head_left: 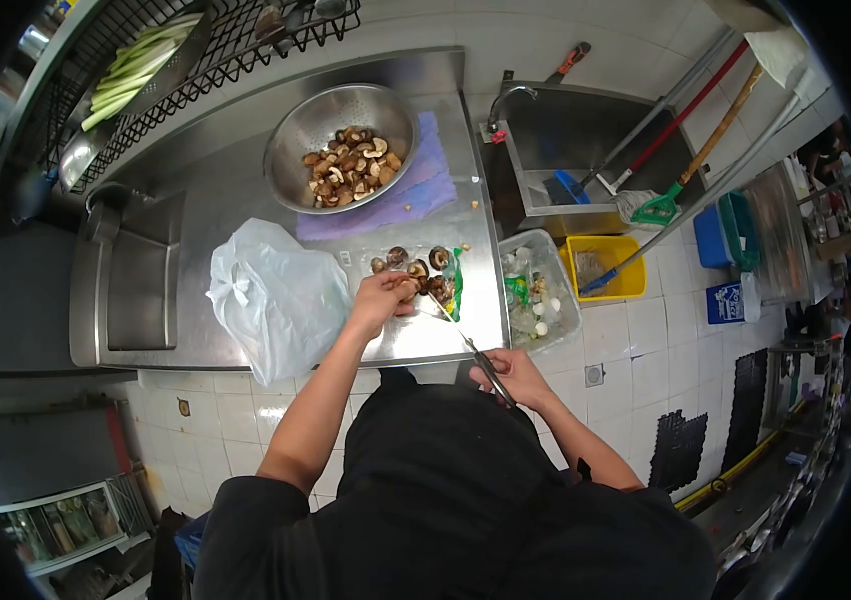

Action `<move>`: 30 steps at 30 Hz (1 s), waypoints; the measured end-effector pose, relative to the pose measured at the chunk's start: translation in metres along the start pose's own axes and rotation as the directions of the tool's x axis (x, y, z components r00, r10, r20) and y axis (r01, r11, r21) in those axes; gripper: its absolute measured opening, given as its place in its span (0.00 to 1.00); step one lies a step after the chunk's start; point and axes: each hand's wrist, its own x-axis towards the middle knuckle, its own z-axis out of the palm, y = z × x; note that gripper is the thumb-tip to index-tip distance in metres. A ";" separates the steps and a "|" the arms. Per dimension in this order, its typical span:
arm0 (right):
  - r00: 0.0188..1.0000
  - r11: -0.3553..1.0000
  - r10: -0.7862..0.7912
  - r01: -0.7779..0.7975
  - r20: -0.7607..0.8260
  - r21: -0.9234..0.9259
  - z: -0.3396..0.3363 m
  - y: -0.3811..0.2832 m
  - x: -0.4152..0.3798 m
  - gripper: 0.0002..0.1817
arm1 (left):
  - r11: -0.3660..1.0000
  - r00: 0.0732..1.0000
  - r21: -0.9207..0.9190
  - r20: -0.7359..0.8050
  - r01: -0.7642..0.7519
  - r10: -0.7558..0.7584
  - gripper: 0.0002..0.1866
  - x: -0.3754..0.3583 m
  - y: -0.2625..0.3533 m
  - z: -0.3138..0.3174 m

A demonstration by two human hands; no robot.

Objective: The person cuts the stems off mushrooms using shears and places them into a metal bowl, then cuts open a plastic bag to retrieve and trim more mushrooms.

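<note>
Holding scissors [486, 366] in the right grip [515, 378], clamped on the dark handles; blades point up-left toward the left grip [385, 303]; left grip clamped on a mushroom [421, 286], pinched between thumb and fingers and partly hidden by them; scissor tips right at the mushroom, can't tell if touching; all this near the front edge of the steel counter [230, 195]; loose mushrooms [439, 258] lie just beyond and beside the left grip, on clear packaging [458, 283] with a green edge; knotted white plastic bag [275, 290] sits left of the left grip; steel colander [280, 145] farther back on a purple cloth [432, 180], holding a pile of brown mushrooms [350, 168], some with pale faces showing; clear tub [567, 318] just right of the counter, scraps inside; yellow bin [629, 288] beside the tub.
</note>
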 end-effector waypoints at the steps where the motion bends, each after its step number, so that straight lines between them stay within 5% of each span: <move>1: 0.999 1.000 -0.024 0.024 0.021 0.004 -0.002 0.004 0.001 0.22 | 0.986 0.999 -0.167 0.047 -0.015 0.023 0.17 0.001 -0.003 -0.001; 5: 0.975 0.974 -0.223 0.223 -0.002 -0.029 0.004 0.023 0.017 0.28 | 0.981 0.994 -0.188 0.077 -0.057 0.073 0.19 -0.010 -0.004 0.004; 7: 0.966 0.951 -0.258 0.251 -0.017 -0.180 0.005 0.026 0.028 0.29 | 0.877 0.946 0.356 0.125 -0.323 0.297 0.24 -0.011 -0.008 0.006; 12: 0.969 0.785 -0.225 0.117 -0.104 -0.609 0.019 -0.007 0.021 0.26 | 0.922 0.967 0.301 0.007 -0.244 0.254 0.22 -0.011 -0.013 0.011; 14: 0.891 0.703 -0.423 0.208 -0.166 -0.680 0.022 0.004 0.025 0.22 | 0.990 0.989 0.000 -0.043 -0.138 0.138 0.16 -0.013 -0.012 0.012; 18: 0.885 0.719 -0.431 0.219 -0.176 -0.659 0.027 0.006 0.024 0.20 | 0.974 0.994 -0.211 -0.087 -0.076 0.058 0.12 -0.016 -0.010 0.008; 24: 0.918 0.927 -0.351 0.313 -0.184 -0.208 0.029 0.039 0.038 0.17 | 0.954 0.995 -0.285 0.052 0.091 -0.079 0.14 0.000 -0.014 -0.014; 26: 0.994 0.995 0.063 -0.055 -0.094 0.080 0.024 -0.006 0.015 0.20 | 0.971 0.991 -0.208 0.080 0.120 -0.105 0.18 0.004 -0.015 -0.022; 28: 0.995 0.994 0.091 -0.088 -0.051 0.070 0.016 0.003 0.022 0.23 | 0.969 0.994 -0.230 0.074 0.092 -0.077 0.19 -0.002 -0.010 -0.023; 30: 0.971 0.981 -0.147 0.119 -0.188 -0.154 0.019 0.016 0.028 0.29 | 0.966 0.997 -0.251 0.064 0.068 -0.053 0.21 -0.003 -0.010 -0.025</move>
